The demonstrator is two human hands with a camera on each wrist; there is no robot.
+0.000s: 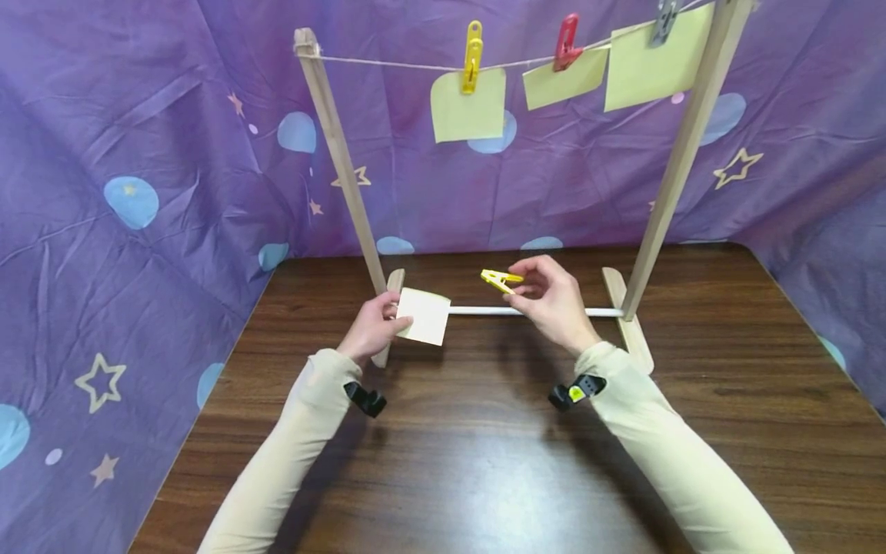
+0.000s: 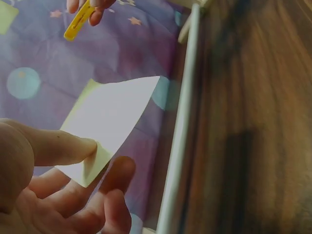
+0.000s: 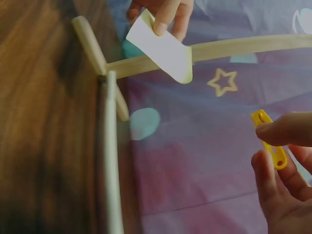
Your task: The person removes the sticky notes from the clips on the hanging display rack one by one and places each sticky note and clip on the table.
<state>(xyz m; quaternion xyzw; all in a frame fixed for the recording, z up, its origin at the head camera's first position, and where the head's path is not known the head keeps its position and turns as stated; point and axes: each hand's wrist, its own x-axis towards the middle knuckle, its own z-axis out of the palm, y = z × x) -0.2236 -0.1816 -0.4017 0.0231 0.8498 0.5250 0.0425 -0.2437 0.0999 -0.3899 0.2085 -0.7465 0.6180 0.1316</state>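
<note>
Paper [image 1: 424, 317] and yellow clip [image 1: 500, 280] sit apart in the air, one in each hand, with a gap between them. The left hand [image 1: 374, 327] pinches the paper by its left side, thumb on the near face and fingers behind, so that the free right edge faces the clip. The right hand [image 1: 554, 304] grips the clip between thumb and fingertips. In the head view, the clip's long axis runs roughly crosswise, its narrow end pointing left toward the paper and its two arms spreading back toward the right fingers. The clip is small in every view, so I cannot tell whether its biting end is pressed apart.

Seen from the head, the paper lies left of the clip and slightly lower. It overlaps the left end of the white rod [image 1: 484, 310] in that view, with the hand close by the left post [image 1: 342, 165]. The string [image 1: 388, 63] appears well above both hands. Its stretch between that post and the hanging yellow clip [image 1: 474, 58] lies above the paper, which makes the left hand look the nearer one to it. Three notes hang farther along, under the yellow, red [image 1: 566, 46] and grey [image 1: 664, 21] clips.
</note>
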